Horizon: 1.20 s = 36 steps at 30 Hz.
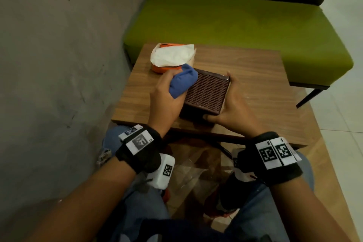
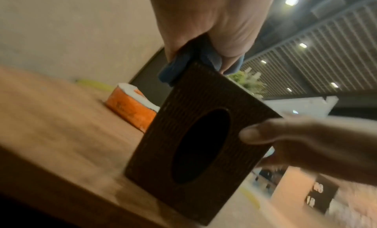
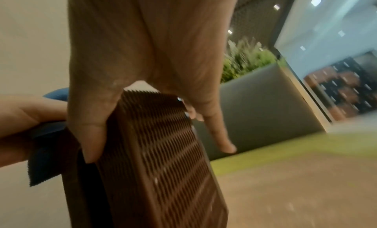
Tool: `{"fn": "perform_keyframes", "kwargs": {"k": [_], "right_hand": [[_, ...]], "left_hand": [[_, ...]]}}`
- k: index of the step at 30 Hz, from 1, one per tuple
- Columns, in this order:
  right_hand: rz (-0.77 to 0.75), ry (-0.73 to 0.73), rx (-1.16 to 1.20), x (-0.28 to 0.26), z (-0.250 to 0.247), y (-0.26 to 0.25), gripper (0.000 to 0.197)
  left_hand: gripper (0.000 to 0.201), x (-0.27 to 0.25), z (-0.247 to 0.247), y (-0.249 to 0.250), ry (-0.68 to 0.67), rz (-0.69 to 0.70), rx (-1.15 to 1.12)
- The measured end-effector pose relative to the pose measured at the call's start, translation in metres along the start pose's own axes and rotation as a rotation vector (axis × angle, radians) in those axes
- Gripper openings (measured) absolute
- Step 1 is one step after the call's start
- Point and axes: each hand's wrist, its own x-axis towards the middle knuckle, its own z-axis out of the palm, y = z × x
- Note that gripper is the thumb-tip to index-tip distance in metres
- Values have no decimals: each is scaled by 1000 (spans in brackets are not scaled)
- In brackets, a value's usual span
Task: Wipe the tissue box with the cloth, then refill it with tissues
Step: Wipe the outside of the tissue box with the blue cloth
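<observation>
The brown woven tissue box (image 1: pixel 206 92) stands on its side near the table's front edge, its oval opening (image 2: pixel 195 144) facing me. My right hand (image 1: pixel 229 102) grips its right end, thumb on the near face and fingers round the far corner. The right wrist view shows this right hand (image 3: pixel 155 79) clamping the box (image 3: pixel 163 158). My left hand (image 1: pixel 169 88) grips a bunched blue cloth (image 1: pixel 182 82) and presses it on the box's upper left edge. In the left wrist view, the left hand (image 2: pixel 204 37) holds the cloth (image 2: pixel 173 68) against the box's top corner.
An orange tissue pack (image 1: pixel 172 57) with white tissues showing lies on the wooden table (image 1: pixel 255 76) just behind the box, also seen as the pack (image 2: pixel 130 108). A green bench (image 1: pixel 235 25) stands beyond the table. A grey wall (image 1: pixel 59 45) runs along the left.
</observation>
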Motion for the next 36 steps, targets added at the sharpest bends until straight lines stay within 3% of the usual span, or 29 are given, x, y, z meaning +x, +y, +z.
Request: {"fn": "perform_keyframes", "kwargs": {"k": [3, 7, 10, 14, 16, 18, 21, 24, 26, 29, 32, 34, 36], "right_hand": [[5, -76, -348, 0, -4, -27, 129], [19, -113, -591, 14, 17, -60, 106], [68, -65, -545, 23, 22, -71, 90], [68, -23, -400, 17, 5, -58, 105], [19, 61, -270, 4, 1, -43, 111], [-51, 128, -178, -11, 6, -27, 114], [-64, 170, -64, -26, 19, -14, 115], [-103, 179, -8, -32, 27, -5, 111], [-75, 179, 20, -35, 27, 2, 110], [-31, 170, 20, -37, 24, 5, 116], [-20, 178, 0, -33, 23, 4, 118], [-38, 203, 34, -32, 23, 4, 113], [-75, 235, 31, -32, 25, 8, 106]], "left_hand": [[22, -5, 4, -1, -5, 28, 32], [21, -8, 7, 5, 17, -1, -9], [25, -7, 4, 7, 36, -87, -95], [14, 3, -10, 6, 144, -418, -296], [29, 13, -17, 4, 266, -509, -421], [43, 17, -18, 10, 241, -407, -474], [54, 3, -1, 32, -122, -101, -316], [40, -15, 16, 31, -314, 150, -52], [36, -13, 18, 16, -263, 159, 86], [36, -1, 15, -4, -112, 15, 114], [36, -11, 16, 2, -294, 65, 39], [40, -24, 17, 13, -439, 193, 48], [41, -25, 16, 16, -493, 352, 83]]}}
